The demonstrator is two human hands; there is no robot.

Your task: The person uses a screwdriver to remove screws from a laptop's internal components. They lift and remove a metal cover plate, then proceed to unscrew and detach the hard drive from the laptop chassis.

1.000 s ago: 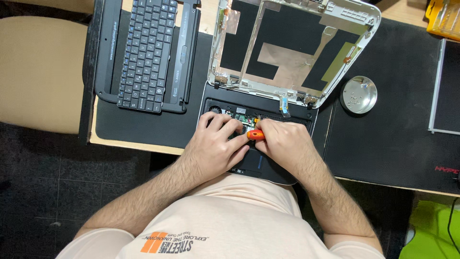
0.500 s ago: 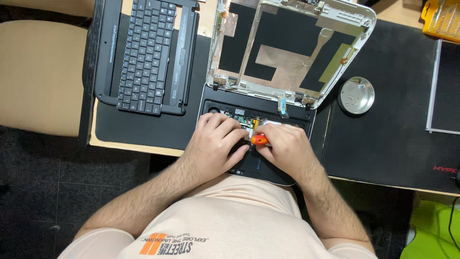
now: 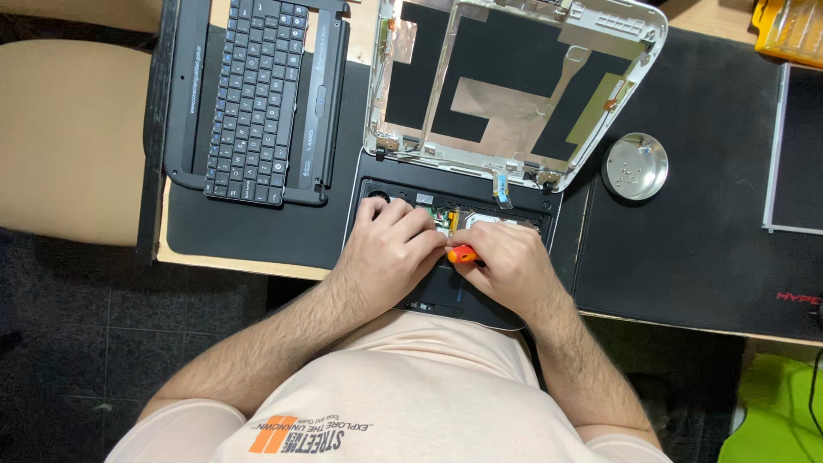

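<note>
An opened laptop base (image 3: 403, 190) lies at the desk's near edge with its circuit board exposed. Its stripped screen lid (image 3: 514, 86) stands hinged behind, showing black and copper foil. My right hand (image 3: 506, 267) grips a small screwdriver with an orange handle (image 3: 461, 254), its tip hidden among my fingers over the board. My left hand (image 3: 390, 253) rests on the base beside it, fingertips touching the board area next to the screwdriver.
A detached black keyboard in its bezel (image 3: 253, 99) lies at the left on a black desk mat (image 3: 686, 249). A round metal dish (image 3: 634, 165) with tiny screws sits right of the laptop. A flat panel (image 3: 793, 146) and a yellow parts box (image 3: 789, 30) are at far right.
Both hands stay on the laptop base; the screwdriver handle has shifted slightly between my hands. The view has moved a little.
</note>
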